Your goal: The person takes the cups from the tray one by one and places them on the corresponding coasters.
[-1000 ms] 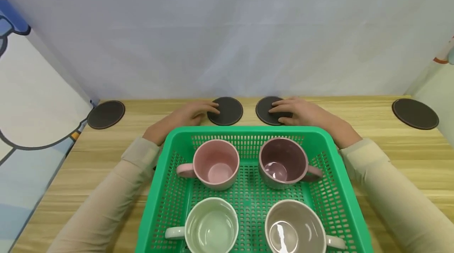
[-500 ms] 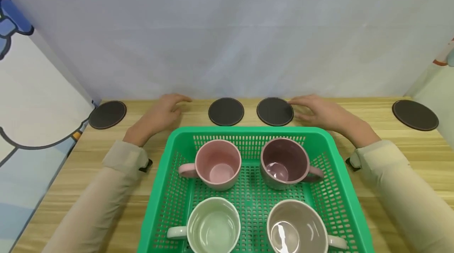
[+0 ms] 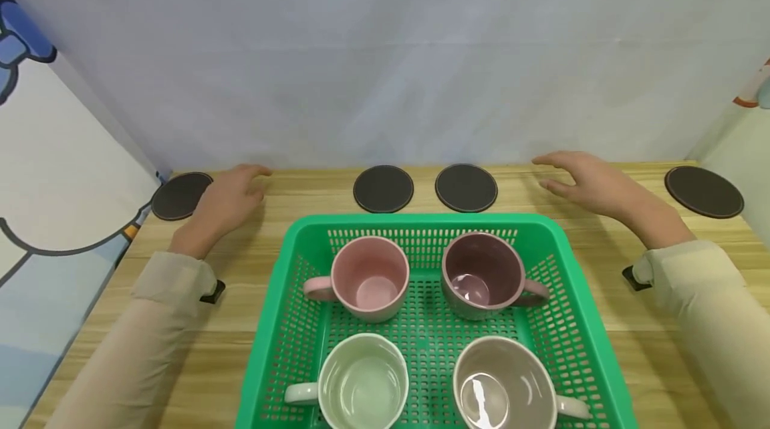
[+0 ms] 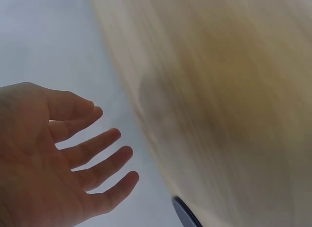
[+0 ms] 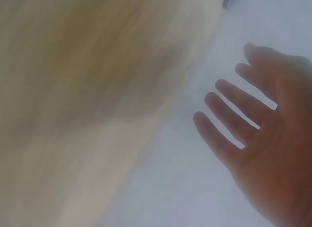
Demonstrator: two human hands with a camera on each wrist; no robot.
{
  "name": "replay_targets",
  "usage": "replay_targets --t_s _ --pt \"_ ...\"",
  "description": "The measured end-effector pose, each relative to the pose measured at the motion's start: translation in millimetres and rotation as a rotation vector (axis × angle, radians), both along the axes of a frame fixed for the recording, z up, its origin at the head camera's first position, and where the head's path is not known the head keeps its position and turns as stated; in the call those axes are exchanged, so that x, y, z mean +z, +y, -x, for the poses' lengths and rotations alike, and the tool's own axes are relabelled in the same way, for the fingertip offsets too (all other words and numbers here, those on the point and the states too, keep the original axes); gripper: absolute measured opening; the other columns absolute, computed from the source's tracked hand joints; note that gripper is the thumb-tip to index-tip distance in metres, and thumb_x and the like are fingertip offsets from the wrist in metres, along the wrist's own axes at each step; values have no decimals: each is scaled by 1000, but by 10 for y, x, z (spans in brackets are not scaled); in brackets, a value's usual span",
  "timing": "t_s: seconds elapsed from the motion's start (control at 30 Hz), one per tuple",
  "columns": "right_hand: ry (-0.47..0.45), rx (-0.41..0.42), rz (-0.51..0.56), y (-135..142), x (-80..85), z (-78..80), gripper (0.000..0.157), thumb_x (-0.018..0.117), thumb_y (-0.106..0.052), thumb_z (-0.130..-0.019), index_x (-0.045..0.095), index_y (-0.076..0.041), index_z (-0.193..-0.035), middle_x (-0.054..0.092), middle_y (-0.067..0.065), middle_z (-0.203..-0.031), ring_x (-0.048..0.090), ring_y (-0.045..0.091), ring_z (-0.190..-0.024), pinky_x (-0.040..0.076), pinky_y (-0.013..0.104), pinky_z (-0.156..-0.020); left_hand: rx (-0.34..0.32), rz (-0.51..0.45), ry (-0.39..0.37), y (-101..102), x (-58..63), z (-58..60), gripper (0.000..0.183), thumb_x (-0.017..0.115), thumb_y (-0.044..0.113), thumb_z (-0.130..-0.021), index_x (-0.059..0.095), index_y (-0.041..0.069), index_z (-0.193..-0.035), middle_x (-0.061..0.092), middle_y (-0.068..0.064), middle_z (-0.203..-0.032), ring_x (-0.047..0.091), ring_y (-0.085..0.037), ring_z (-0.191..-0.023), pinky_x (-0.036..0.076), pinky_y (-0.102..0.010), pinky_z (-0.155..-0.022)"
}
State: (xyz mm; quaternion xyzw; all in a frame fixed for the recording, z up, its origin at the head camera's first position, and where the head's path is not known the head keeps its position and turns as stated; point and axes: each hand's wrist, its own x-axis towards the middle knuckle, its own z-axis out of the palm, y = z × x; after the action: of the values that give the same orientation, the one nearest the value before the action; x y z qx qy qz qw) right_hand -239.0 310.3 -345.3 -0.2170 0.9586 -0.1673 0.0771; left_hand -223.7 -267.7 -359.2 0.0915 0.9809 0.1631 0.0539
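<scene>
My left hand (image 3: pixel 227 202) is near the far-left black coaster (image 3: pixel 174 198), overlapping its right edge in the head view. In the left wrist view its fingers (image 4: pixel 105 168) are spread and relaxed, with nothing held. My right hand (image 3: pixel 592 182) hovers between the inner right coaster (image 3: pixel 466 188) and the far-right coaster (image 3: pixel 704 192), its fingers (image 5: pixel 229 102) extended and holding nothing. Between the arms stands a green basket (image 3: pixel 421 220) with a pink mug (image 3: pixel 369 278), a dark mauve mug (image 3: pixel 481 275), a pale green mug (image 3: pixel 363 382) and a beige mug (image 3: pixel 504 385), all upright.
Another black coaster (image 3: pixel 383 189) lies just left of the middle. The wood-grain table (image 3: pixel 252 322) ends at a pale grey backdrop (image 3: pixel 385 61). Cartoon-printed fabric (image 3: pixel 66 168) hangs along the left side.
Both hands have moved outward from the two middle coasters, the left hand leftward and the right hand rightward. Basket and mugs stay in place.
</scene>
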Motion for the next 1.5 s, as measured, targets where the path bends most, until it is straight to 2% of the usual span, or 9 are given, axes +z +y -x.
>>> replay_targets --t_s 0.13,0.43,0.8,1.0,1.17,1.27,1.37,1.5 --pt "-9 -30 -15 115 -13 -32 51 59 -21 -108 47 -1 -153 44 30 -158 40 53 -145 37 72 -114 20 36 5 -159 -46 -15 47 44 21 -111 47 0 -153 41 -33 -157 48 -56 -135 45 -71 -105" --pt "-69 -128 -45 416 -7 -137 57 54 -28 -111 39 -1 -158 35 32 -161 38 57 -142 39 76 -107 67 50 -16 -431 -94 -92 51 41 19 -109 41 -5 -154 36 -37 -157 37 -64 -137 38 -78 -107" --pt "-49 -182 -95 696 -77 -176 59 48 -32 -113 36 7 -156 34 38 -158 36 62 -140 36 77 -107 183 94 -76 -821 -173 -211 58 34 25 -109 32 -4 -159 23 -41 -161 21 -72 -139 27 -88 -105" --pt "36 -204 -139 866 -129 -191 49 49 -22 -111 45 10 -148 41 42 -150 40 63 -135 37 76 -107 205 89 -69 -946 -178 -262 63 34 24 -109 23 -12 -159 16 -49 -157 16 -75 -138 24 -86 -108" --pt "113 -303 -214 996 -226 -274 44 45 -14 -108 49 16 -139 44 46 -141 45 66 -124 41 78 -100 244 91 -60 -1007 -189 -297 65 34 21 -108 20 -19 -157 17 -53 -153 20 -76 -133 28 -85 -106" --pt "160 -353 -215 1095 -256 -334 43 42 -11 -106 50 19 -136 43 47 -137 45 65 -121 40 78 -98 250 93 -70 -1031 -202 -297 65 32 21 -108 19 -20 -156 17 -53 -152 20 -76 -132 29 -85 -105" --pt "186 -376 -207 1187 -279 -379 43 41 -10 -106 48 21 -134 41 49 -136 40 65 -124 33 80 -103 235 102 -64 -1043 -218 -276 64 32 19 -107 22 -21 -155 19 -52 -152 20 -75 -133 29 -83 -106" --pt "135 -409 -223 1261 -323 -425 48 40 -13 -107 39 24 -137 33 50 -141 29 66 -132 21 82 -110 220 125 -67 -1065 -216 -243 62 32 18 -106 26 -21 -153 21 -51 -151 22 -74 -132 29 -83 -107"
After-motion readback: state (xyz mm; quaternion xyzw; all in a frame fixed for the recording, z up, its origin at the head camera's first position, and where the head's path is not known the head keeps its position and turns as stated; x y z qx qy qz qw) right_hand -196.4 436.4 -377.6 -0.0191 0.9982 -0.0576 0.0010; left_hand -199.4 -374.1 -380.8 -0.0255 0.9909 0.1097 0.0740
